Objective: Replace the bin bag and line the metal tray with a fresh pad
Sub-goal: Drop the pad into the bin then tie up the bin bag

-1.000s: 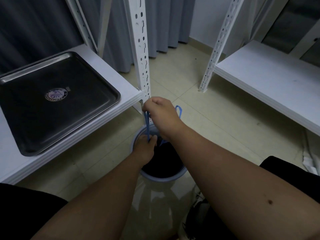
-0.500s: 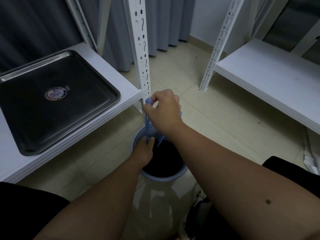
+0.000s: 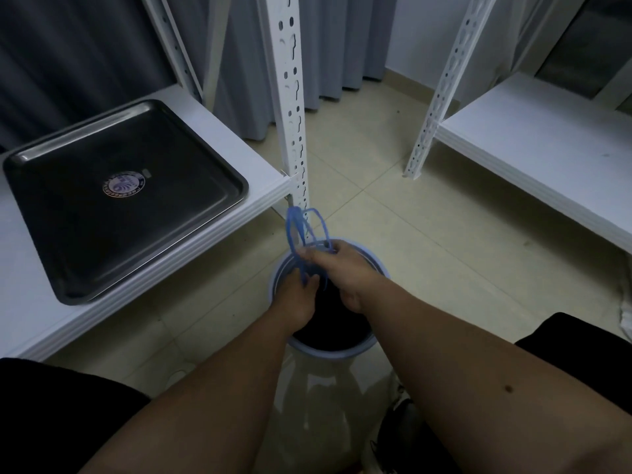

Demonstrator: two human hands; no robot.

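A pale bin (image 3: 328,350) with a light blue rim stands on the floor between my knees, holding a black bin bag (image 3: 328,328). Blue drawstring loops (image 3: 301,227) rise from the bag's mouth. My right hand (image 3: 342,271) is over the bin, pinching the drawstring just below the loops. My left hand (image 3: 297,299) reaches into the bin's mouth and grips the lower part of the drawstring at the bag's gathered top. The dark metal tray (image 3: 119,196), with a round sticker in its middle, lies bare on the white shelf at the left.
A white slotted upright (image 3: 290,107) of the left shelf (image 3: 249,138) stands just behind the bin. A second white shelf (image 3: 533,145) with its own upright is at the right. Grey curtains hang behind. Tiled floor (image 3: 427,241) lies between the shelves.
My right hand has come down from beside the shelf upright to just above the bin, and the drawstring loops now stand free above it. My left hand stays in the bin's mouth.
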